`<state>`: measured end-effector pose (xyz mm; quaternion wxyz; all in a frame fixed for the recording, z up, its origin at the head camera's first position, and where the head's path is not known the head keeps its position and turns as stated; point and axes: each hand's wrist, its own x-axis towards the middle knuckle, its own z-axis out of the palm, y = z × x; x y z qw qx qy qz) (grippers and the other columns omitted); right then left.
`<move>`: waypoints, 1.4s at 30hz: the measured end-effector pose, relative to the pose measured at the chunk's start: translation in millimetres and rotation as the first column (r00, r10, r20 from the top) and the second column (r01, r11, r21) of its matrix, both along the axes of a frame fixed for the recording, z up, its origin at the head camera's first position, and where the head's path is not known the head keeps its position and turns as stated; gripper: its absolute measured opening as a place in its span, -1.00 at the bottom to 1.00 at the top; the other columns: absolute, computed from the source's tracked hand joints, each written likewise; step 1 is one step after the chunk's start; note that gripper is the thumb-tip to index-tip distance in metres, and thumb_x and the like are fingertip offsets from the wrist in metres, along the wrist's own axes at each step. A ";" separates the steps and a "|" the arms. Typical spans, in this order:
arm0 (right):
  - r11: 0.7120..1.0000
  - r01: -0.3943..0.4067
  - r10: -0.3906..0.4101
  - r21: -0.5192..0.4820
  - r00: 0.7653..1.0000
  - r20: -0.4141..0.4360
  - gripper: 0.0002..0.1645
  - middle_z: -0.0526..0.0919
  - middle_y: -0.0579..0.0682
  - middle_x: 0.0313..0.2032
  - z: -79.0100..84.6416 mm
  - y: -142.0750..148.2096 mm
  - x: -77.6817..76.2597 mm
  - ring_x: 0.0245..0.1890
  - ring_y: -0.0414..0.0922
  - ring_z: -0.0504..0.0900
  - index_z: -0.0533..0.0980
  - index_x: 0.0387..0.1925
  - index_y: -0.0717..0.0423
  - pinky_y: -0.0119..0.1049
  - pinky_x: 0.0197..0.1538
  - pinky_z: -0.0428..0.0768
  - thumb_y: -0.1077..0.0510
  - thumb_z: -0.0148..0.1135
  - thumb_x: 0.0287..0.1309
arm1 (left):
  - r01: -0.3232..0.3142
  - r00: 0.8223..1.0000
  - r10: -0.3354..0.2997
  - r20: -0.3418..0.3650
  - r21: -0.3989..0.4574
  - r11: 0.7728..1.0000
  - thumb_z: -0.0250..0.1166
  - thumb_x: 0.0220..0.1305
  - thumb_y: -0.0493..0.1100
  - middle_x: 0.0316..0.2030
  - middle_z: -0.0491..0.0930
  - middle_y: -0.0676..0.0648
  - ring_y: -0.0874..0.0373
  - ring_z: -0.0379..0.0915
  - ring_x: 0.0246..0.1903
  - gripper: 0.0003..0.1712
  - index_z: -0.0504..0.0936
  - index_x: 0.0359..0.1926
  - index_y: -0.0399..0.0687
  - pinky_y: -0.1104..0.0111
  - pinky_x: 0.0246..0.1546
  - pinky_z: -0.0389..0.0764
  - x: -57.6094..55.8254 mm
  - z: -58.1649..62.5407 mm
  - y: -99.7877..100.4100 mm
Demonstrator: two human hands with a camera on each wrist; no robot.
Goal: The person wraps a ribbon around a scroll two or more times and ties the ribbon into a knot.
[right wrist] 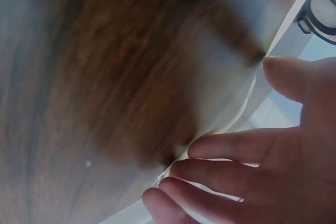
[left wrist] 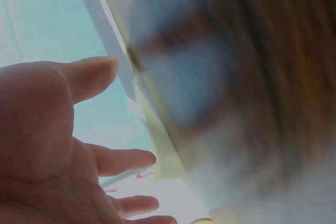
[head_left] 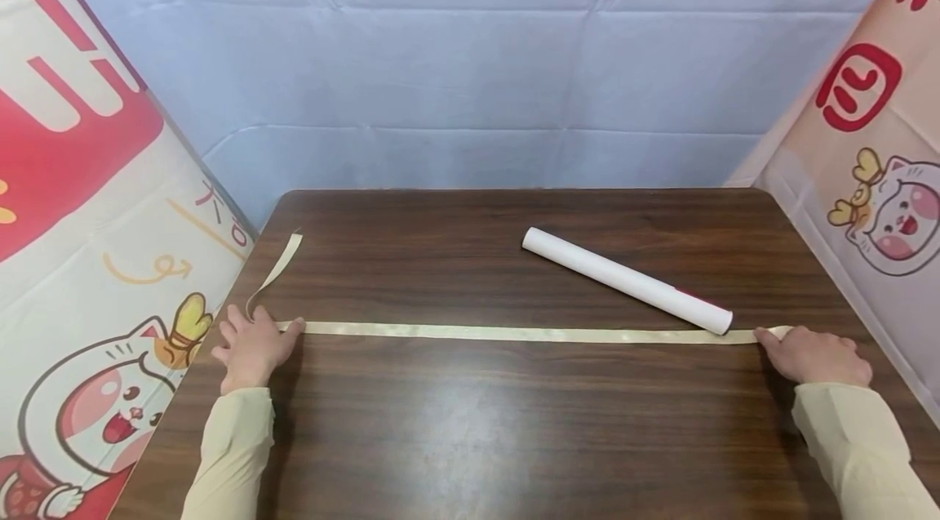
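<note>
A long pale yellow ribbon [head_left: 455, 332] lies stretched nearly straight across the brown wooden table [head_left: 470, 430]. At its left part, my left hand [head_left: 255, 347] rests on the tabletop with fingers spread and the thumb on the ribbon. Beyond that hand the ribbon's loose tail [head_left: 282, 263] bends away toward the far left corner; the left wrist view also shows this strip [left wrist: 164, 153] near the index finger. My right hand [head_left: 818, 355] touches the ribbon's right end, its thumb pressing there. In the right wrist view the fingers [right wrist: 231, 146] reach extended to the table surface.
A white rolled tube [head_left: 624, 279] with a small red mark lies diagonally behind the ribbon, its near right end close to the strip. Pale blue cloth [head_left: 470, 71] hangs behind the table. Printed cartoon panels [head_left: 95, 414] flank both sides.
</note>
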<state>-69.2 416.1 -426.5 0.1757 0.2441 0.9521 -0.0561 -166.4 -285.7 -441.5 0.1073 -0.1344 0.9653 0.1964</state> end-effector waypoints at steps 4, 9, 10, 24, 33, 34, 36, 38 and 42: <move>0.999 0.044 -0.044 0.012 0.999 -0.021 -0.06 0.22 0.74 0.03 5.2 -4.2 -4.2 0.05 0.62 0.16 0.23 0.08 0.65 0.38 -0.09 0.36 -0.29 -0.34 0.40 | 0.028 0.998 -0.028 -0.057 -0.007 1.000 0.04 0.35 0.16 0.35 -0.36 -0.63 -0.59 -0.39 0.32 -0.08 0.02 0.35 -0.55 -0.47 0.07 -0.11 1.3 3.7 11.8; 0.992 0.119 -0.114 0.048 0.989 -0.095 -0.21 0.10 0.79 0.05 17.7 -14.7 -10.2 0.14 0.67 0.07 0.17 0.08 0.71 0.45 0.08 0.20 -0.10 -0.34 0.43 | 0.091 0.992 -0.093 -0.080 -0.026 0.996 0.04 0.35 0.16 0.32 -0.15 -0.63 -0.59 -0.18 0.29 -0.13 0.12 0.32 -0.52 -0.42 0.08 0.01 3.4 8.0 29.4; 0.993 0.109 -0.101 0.050 0.986 -0.134 -0.23 0.10 0.79 0.03 20.4 -16.9 -10.6 0.12 0.68 0.08 0.18 0.06 0.72 0.47 0.06 0.20 -0.07 -0.31 0.43 | 0.105 0.991 -0.108 -0.084 -0.031 0.994 0.03 0.35 0.16 0.30 -0.10 -0.63 -0.59 -0.13 0.27 -0.14 0.14 0.31 -0.52 -0.41 0.08 0.03 4.1 8.4 32.9; 0.949 -0.308 0.267 -0.073 0.903 -0.337 -0.25 0.26 0.60 0.09 31.3 -82.3 -53.5 0.07 0.54 0.19 0.29 0.16 0.55 0.45 -0.05 0.25 -0.12 -0.09 0.38 | 0.312 0.920 -0.302 -0.248 0.003 0.950 0.16 0.32 0.04 0.16 0.27 -0.48 -0.44 0.23 0.15 -0.39 0.43 0.19 -0.34 -0.24 -0.01 0.32 17.7 5.8 67.8; 0.906 -0.405 0.360 -0.124 0.891 -0.278 -0.25 0.29 0.55 0.13 29.2 -130.8 -81.9 0.11 0.47 0.26 0.26 0.22 0.50 0.39 0.02 0.26 -0.04 0.12 0.26 | 0.548 0.789 -0.527 -0.317 -0.025 0.836 0.26 0.28 -0.03 0.05 0.42 -0.33 -0.28 0.37 0.05 -0.55 0.55 0.10 -0.17 -0.15 -0.01 0.39 22.5 -7.3 87.2; 0.905 -0.407 0.363 -0.125 0.892 -0.270 -0.26 0.31 0.54 0.11 28.2 -134.1 -84.1 0.08 0.45 0.29 0.27 0.20 0.50 0.38 0.00 0.27 -0.01 0.15 0.23 | 0.561 0.781 -0.540 -0.313 -0.026 0.827 0.27 0.27 -0.03 0.05 0.43 -0.32 -0.27 0.36 0.05 -0.55 0.55 0.10 -0.16 -0.15 -0.01 0.39 23.4 -8.7 89.2; 0.905 -0.404 0.364 -0.135 0.897 -0.250 -0.29 0.33 0.52 0.07 25.6 -139.5 -87.7 0.04 0.43 0.31 0.29 0.17 0.50 0.36 -0.03 0.28 0.03 0.18 0.18 | 0.575 0.772 -0.556 -0.307 -0.034 0.817 0.28 0.27 -0.03 0.05 0.43 -0.30 -0.24 0.36 0.04 -0.55 0.55 0.11 -0.14 -0.14 -0.02 0.40 24.9 -10.6 92.2; 0.909 -0.388 0.351 -0.149 0.909 -0.227 -0.33 0.34 0.50 0.05 22.0 -143.5 -90.7 0.01 0.40 0.32 0.30 0.13 0.48 0.34 -0.04 0.27 0.06 0.19 0.15 | 0.581 0.770 -0.565 -0.298 -0.040 0.813 0.27 0.27 -0.04 0.05 0.43 -0.29 -0.23 0.36 0.04 -0.54 0.55 0.14 -0.13 -0.12 -0.03 0.39 25.8 -11.4 94.2; 0.917 -0.357 0.322 -0.180 0.926 -0.195 -0.39 0.36 0.45 0.01 16.1 -145.5 -94.0 -0.03 0.35 0.33 0.32 0.09 0.46 0.30 -0.05 0.25 0.07 0.17 0.16 | 0.588 0.772 -0.574 -0.274 -0.038 0.808 0.26 0.28 -0.03 0.08 0.42 -0.27 -0.19 0.33 0.06 -0.51 0.52 0.18 -0.11 -0.08 -0.03 0.37 25.9 -10.2 96.3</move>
